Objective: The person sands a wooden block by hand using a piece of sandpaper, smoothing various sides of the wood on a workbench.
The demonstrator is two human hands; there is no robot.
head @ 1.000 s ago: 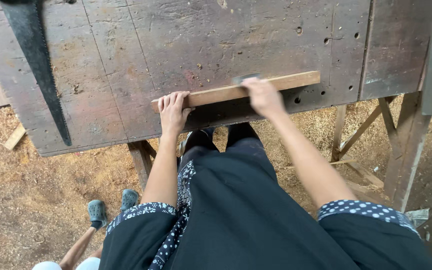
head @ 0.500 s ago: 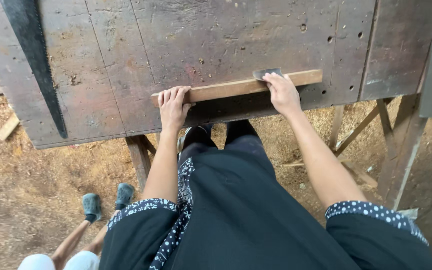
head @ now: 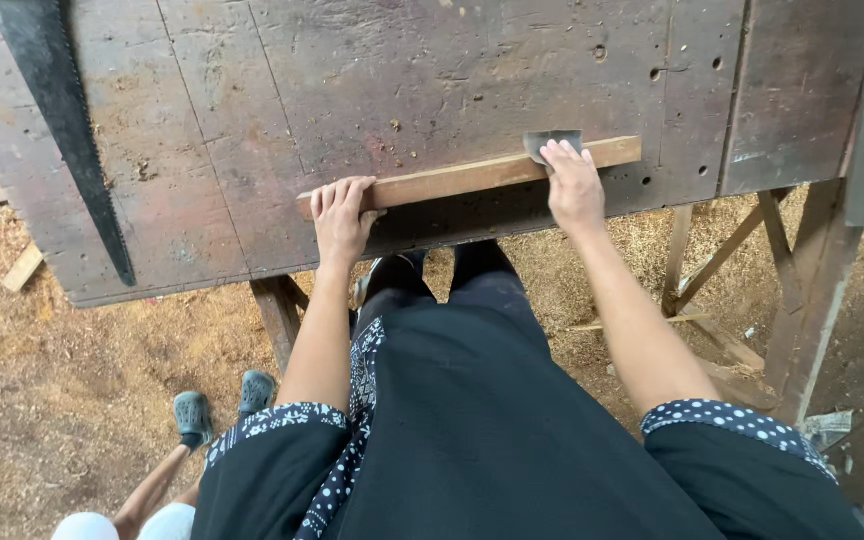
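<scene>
A light wooden strip point(head: 452, 180) lies along the near edge of a dark, worn wooden workbench point(head: 432, 80). My left hand point(head: 340, 215) presses flat on the strip's left end, fingers spread over it. My right hand point(head: 572, 185) holds a small grey piece of abrasive sheet point(head: 550, 142) against the strip near its right end, fingers on top of it.
A long dark hand saw blade point(head: 62, 120) lies on the bench at the left. Sawdust covers the ground point(head: 72, 380). Another person's feet in grey shoes point(head: 217, 405) stand at the lower left. Wooden bench legs and braces point(head: 732, 260) are at the right.
My right hand has slid to the right along the strip with the grey sheet. My left hand has stayed on the left end.
</scene>
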